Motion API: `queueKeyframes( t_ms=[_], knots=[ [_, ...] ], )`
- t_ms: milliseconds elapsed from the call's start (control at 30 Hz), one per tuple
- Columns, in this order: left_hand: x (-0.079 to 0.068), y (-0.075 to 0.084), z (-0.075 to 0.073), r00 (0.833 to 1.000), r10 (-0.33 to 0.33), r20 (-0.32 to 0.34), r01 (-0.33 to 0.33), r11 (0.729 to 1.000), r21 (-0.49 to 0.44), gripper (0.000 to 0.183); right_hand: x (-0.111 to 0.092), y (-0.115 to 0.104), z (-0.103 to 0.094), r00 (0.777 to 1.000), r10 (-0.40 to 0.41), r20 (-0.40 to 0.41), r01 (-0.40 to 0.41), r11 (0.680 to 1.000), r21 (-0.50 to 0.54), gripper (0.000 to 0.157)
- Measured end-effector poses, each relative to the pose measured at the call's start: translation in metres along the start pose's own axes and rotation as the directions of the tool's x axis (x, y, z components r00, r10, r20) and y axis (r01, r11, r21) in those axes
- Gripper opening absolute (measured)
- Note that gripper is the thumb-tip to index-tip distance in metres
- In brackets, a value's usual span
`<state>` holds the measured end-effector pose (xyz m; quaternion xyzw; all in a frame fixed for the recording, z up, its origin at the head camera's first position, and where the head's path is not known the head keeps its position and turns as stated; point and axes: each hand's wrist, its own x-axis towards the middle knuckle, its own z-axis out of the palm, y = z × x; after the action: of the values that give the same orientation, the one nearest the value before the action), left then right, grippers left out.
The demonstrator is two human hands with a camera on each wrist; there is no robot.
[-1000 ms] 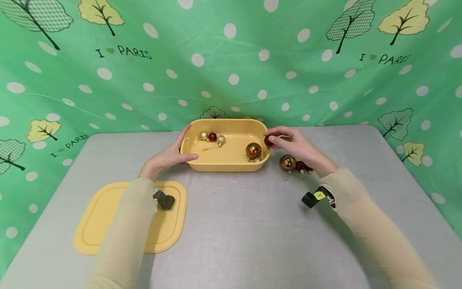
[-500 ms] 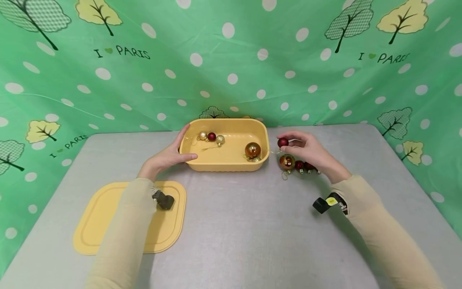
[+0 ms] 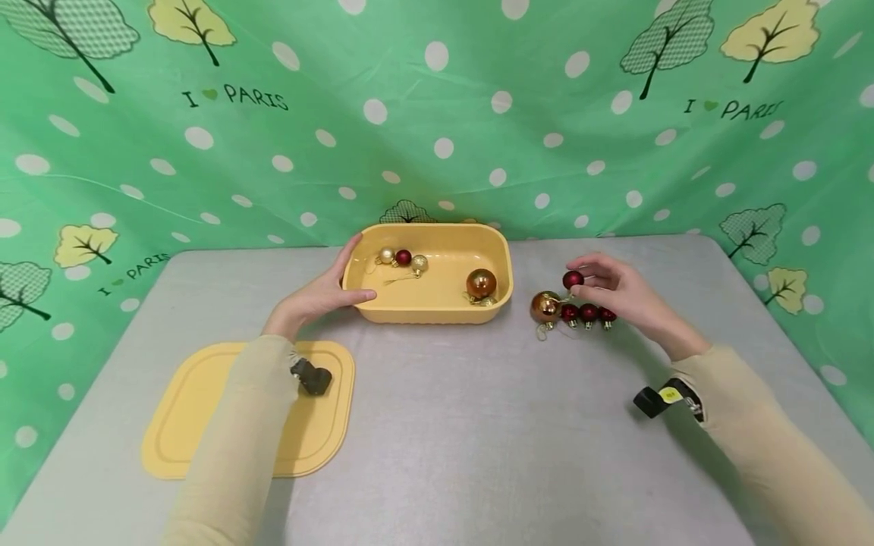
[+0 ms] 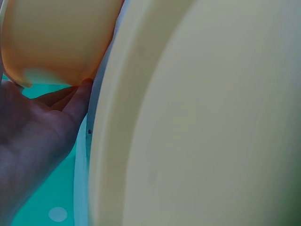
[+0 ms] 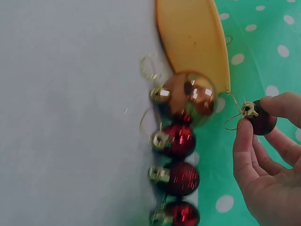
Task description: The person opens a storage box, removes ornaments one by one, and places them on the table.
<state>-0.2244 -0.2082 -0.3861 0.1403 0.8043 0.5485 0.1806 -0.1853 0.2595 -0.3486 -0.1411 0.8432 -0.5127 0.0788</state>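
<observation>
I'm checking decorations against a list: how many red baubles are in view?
5: one red bauble in the yellow box, another in the right hand, and three more in a row on the table beside the large copper bauble. Others could be hidden.

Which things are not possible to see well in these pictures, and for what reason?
Left wrist view: the wall of the yellow box hides its contents.
Head view: the left sleeve hides part of the yellow lid.
Head view: the gold piece near that box's copper ball is too small to identify.
Right wrist view: the bottom edge cuts off the lowest red ball.
</observation>
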Motion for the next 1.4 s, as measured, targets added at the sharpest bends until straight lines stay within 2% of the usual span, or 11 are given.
queueKeyframes(
  t_ms=[167, 400, 767, 1000, 1200, 1400],
  knots=[
    [0.000, 0.000, 0.000, 1.000, -0.001, -0.002, 0.001, 1.000, -0.010, 0.106, -0.013, 0.009, -0.012, 1.000, 0.008, -0.022, -0.008, 1.000, -0.021, 0.036],
    [0.000, 0.000, -0.001, 1.000, -0.006, 0.000, 0.006, 1.000, -0.007, 0.106, -0.028, 0.022, -0.025, 0.999, -0.040, -0.033, 0.038, 0.998, -0.042, 0.030],
    [0.000, -0.001, -0.001, 1.000, -0.011, 0.000, 0.011, 1.000, -0.018, 0.106, -0.045, 0.047, -0.045, 0.997, -0.065, -0.044, 0.059, 0.991, -0.122, 0.031],
    [0.000, 0.000, 0.000, 1.000, -0.010, -0.002, 0.010, 1.000, -0.017, 0.106, -0.049, 0.057, -0.053, 0.999, -0.034, -0.032, 0.028, 0.982, -0.188, 0.034],
    [0.000, -0.001, 0.000, 1.000, -0.022, -0.003, 0.022, 0.999, -0.025, 0.107, -0.046, 0.064, -0.055, 1.000, -0.005, 0.011, 0.008, 0.967, -0.256, 0.036],
    [0.000, 0.000, 0.000, 1.000, -0.021, -0.007, 0.021, 0.999, -0.026, 0.107, -0.045, 0.067, -0.054, 0.999, 0.015, 0.051, -0.001, 0.962, -0.274, 0.036]
  ],
)
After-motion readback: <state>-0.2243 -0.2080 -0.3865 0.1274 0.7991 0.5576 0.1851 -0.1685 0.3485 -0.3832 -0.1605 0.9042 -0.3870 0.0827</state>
